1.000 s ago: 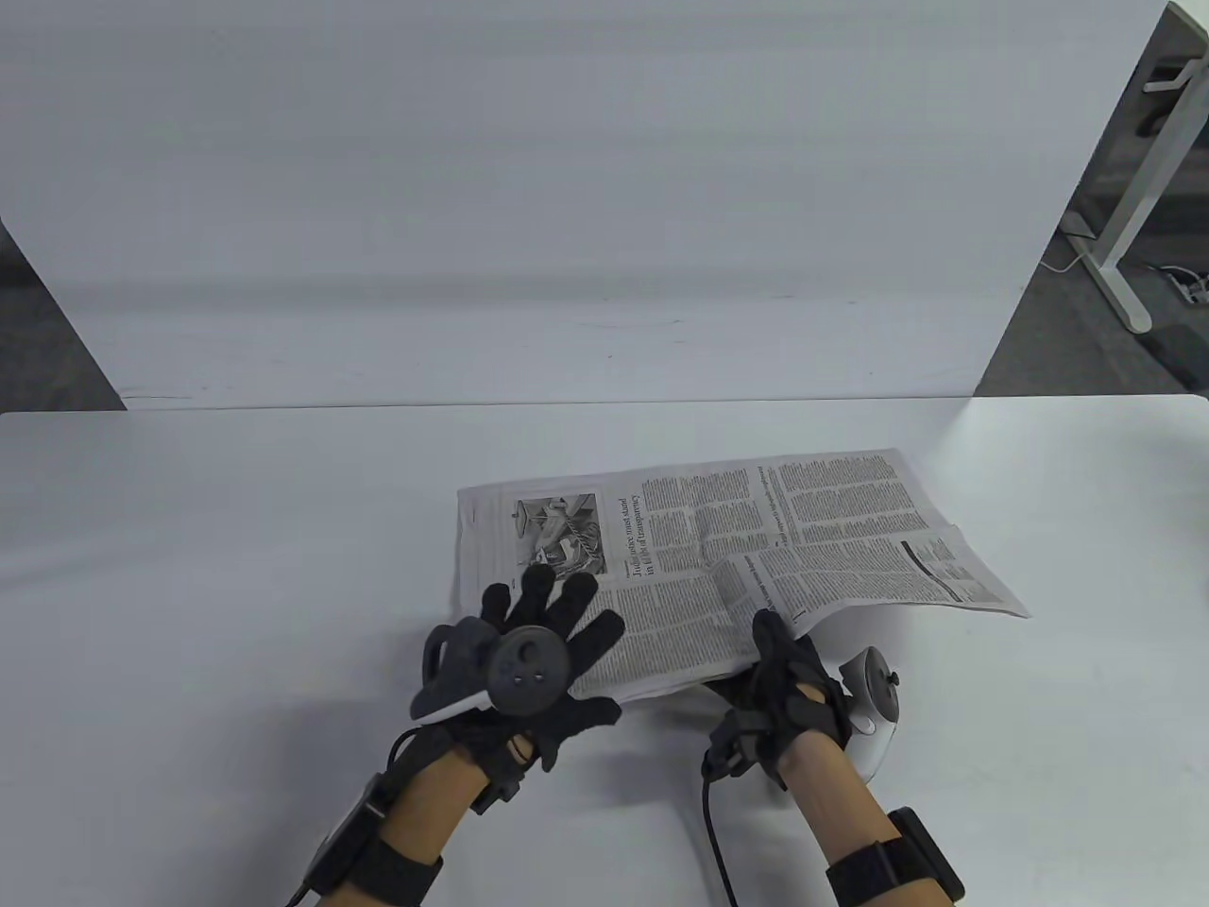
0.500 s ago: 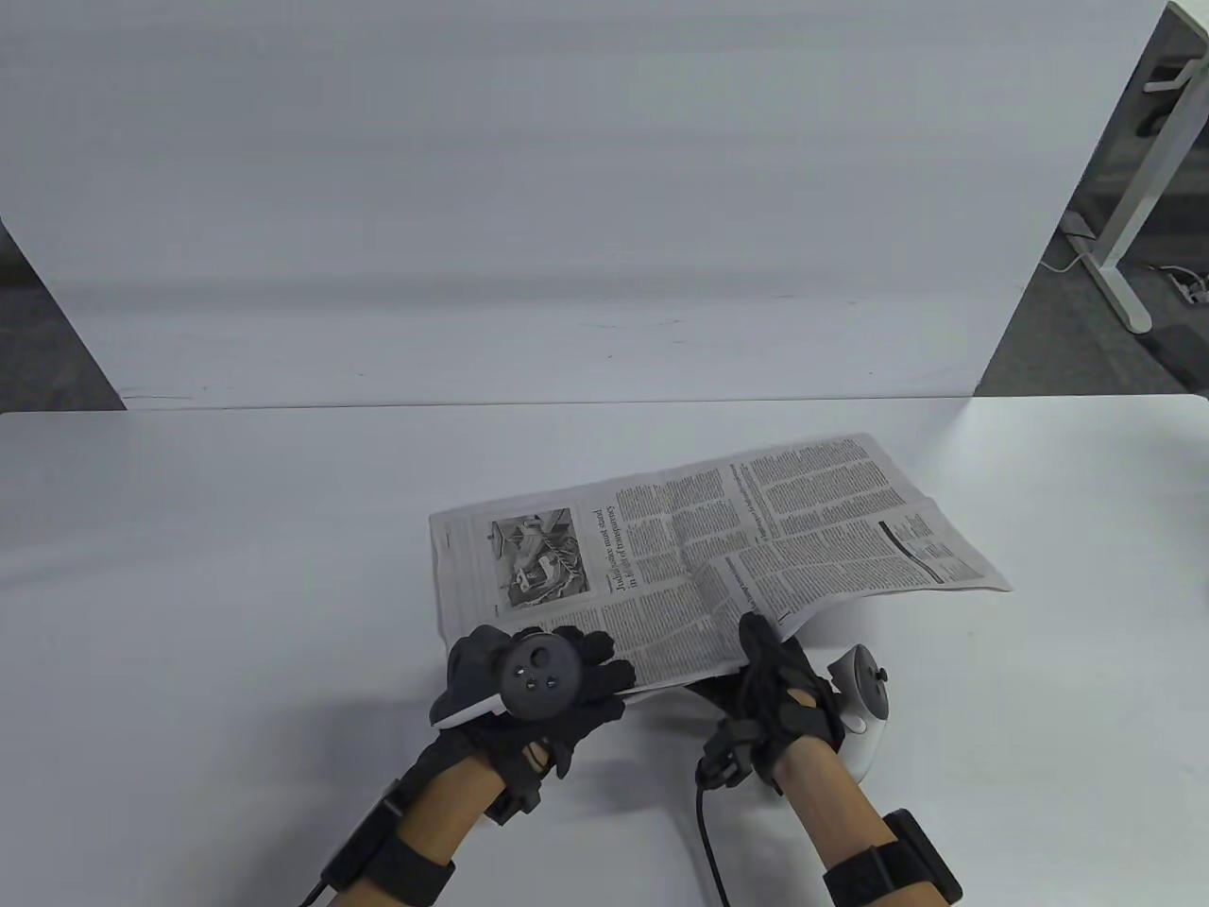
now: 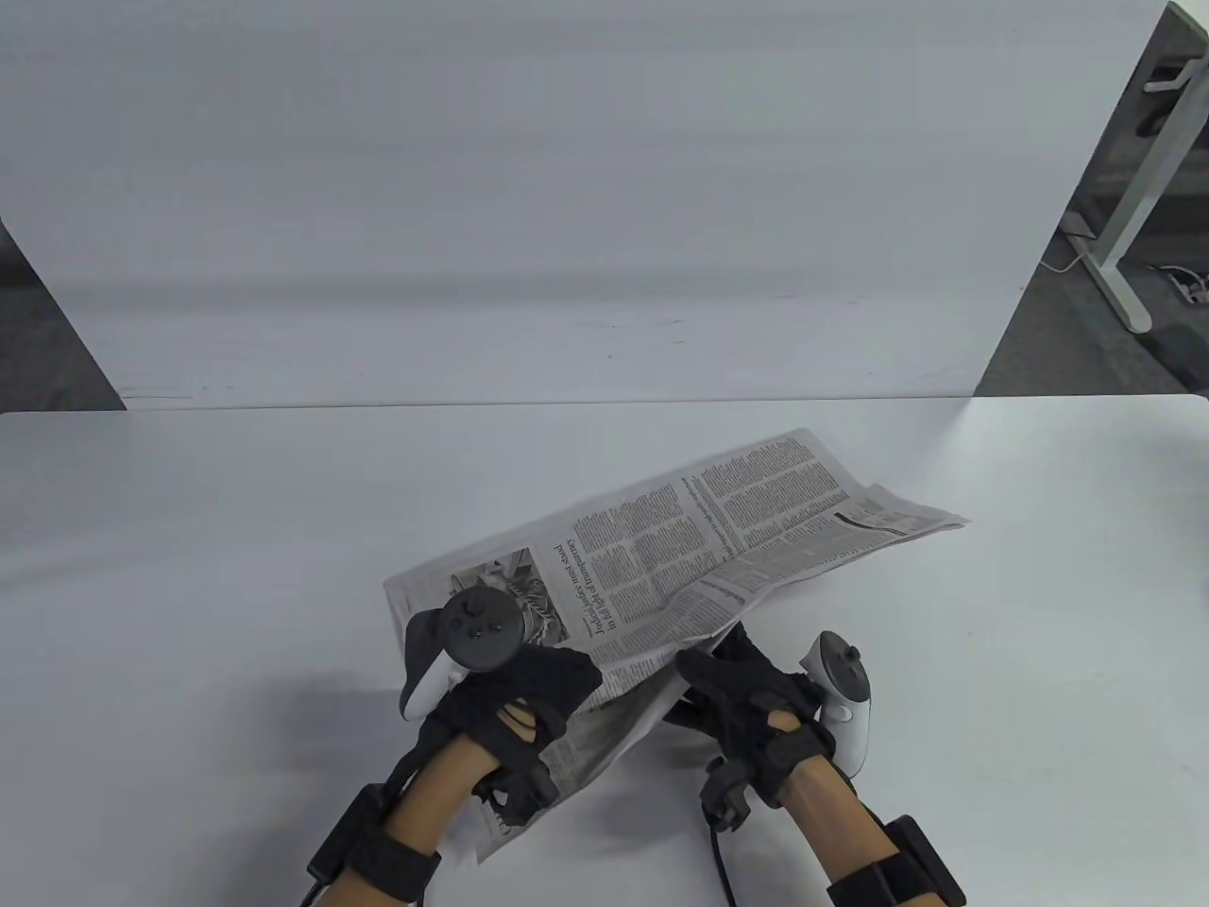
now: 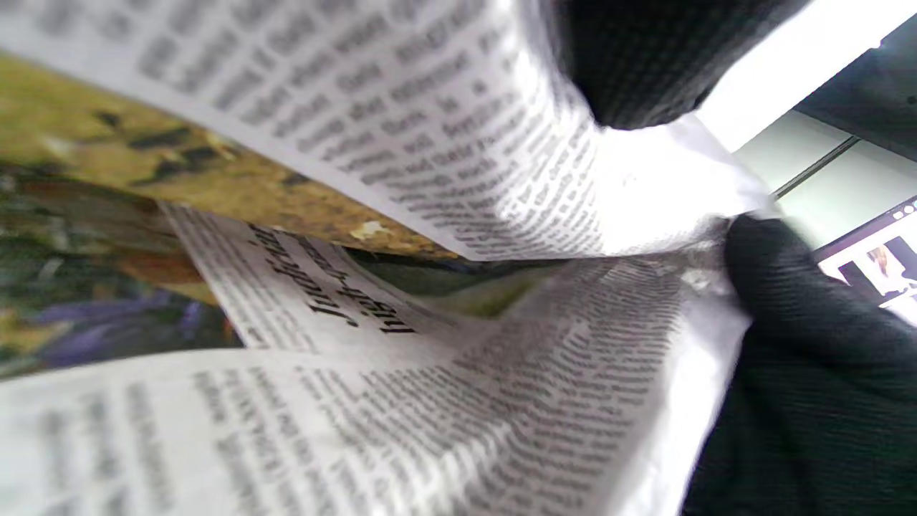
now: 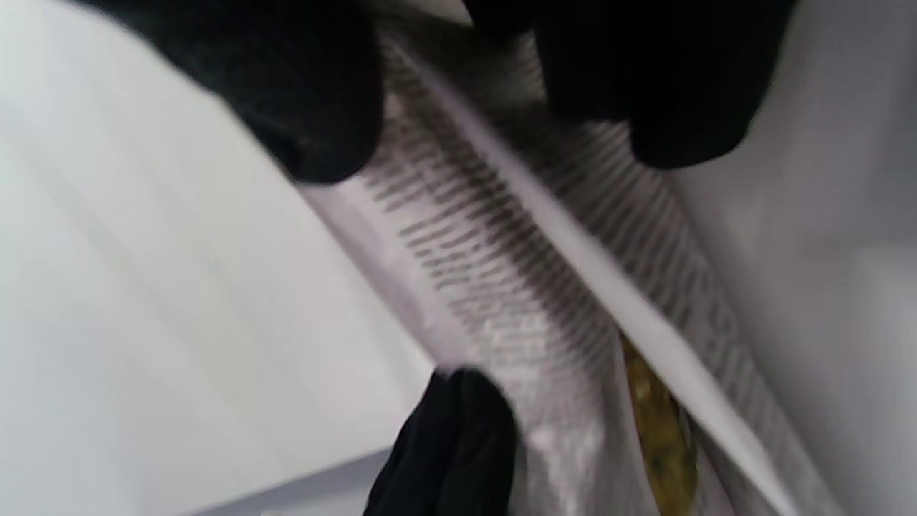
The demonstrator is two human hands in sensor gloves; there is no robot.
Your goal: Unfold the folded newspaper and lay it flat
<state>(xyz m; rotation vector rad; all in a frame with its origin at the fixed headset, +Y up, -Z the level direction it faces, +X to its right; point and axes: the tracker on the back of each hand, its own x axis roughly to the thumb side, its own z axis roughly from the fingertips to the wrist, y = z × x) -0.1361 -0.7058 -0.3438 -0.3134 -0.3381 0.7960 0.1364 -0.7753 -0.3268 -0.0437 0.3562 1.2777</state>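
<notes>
both hands grip the newspaper [image 3: 680, 557] low over the near table [image 3: 189, 567]: left hand [image 3: 515, 704] pinches its near-left edge, right hand [image 3: 746, 704] clasps the near-right edge, fingertips hidden under the sheets.

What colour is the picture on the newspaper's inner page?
Yellow-green with darker patches, on the newspaper; clearest in the left wrist view.

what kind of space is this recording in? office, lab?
Likely an office or lab set up for recording: a plain white table, a white backdrop board behind it, and a desk leg with cables on carpet at right.
</notes>
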